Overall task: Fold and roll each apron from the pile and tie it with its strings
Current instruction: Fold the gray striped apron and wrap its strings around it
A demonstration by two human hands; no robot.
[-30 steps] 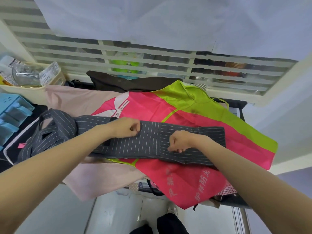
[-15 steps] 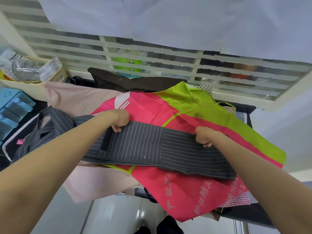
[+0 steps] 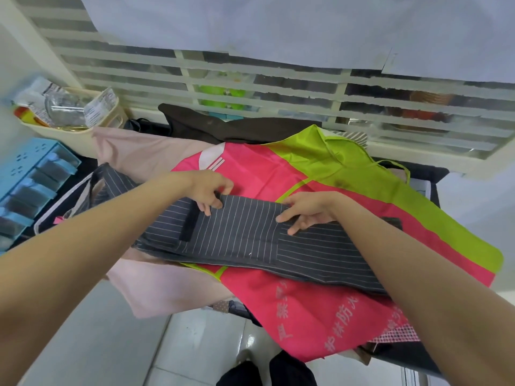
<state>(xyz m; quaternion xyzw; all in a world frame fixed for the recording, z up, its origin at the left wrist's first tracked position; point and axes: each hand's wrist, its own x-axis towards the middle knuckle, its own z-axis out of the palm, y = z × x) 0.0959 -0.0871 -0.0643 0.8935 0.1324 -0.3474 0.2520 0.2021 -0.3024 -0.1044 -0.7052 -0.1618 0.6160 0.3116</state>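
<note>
Both hands work the far edge of the striped apron [image 3: 250, 232]. Left hand [image 3: 207, 192] pinches that edge, thumb on top and fingers curled over the fold; right hand [image 3: 308, 211] lies with fingers spread and fairly straight on the cloth, pressing it flat, its grip loose rather than closed round anything. From the centre of the view, the left hand sits at about 10 o'clock and the right at about 2 o'clock, near each other.

Both forearms reach forward from the lower corners and converge on the apron, wrists bent down.

The apron lies as a long folded band across the pink-and-green apron [image 3: 348, 190], with a pale pink apron [image 3: 150, 154] under that, all heaped on the worktop [image 3: 437, 174]. Its bib end trails off toward 9 o'clock.

The step in hand looks like the lengthwise fold, being squared up. Next, probably, comes rolling from one end, which calls for even layers and free strings; the strings cannot be made out here.
</note>
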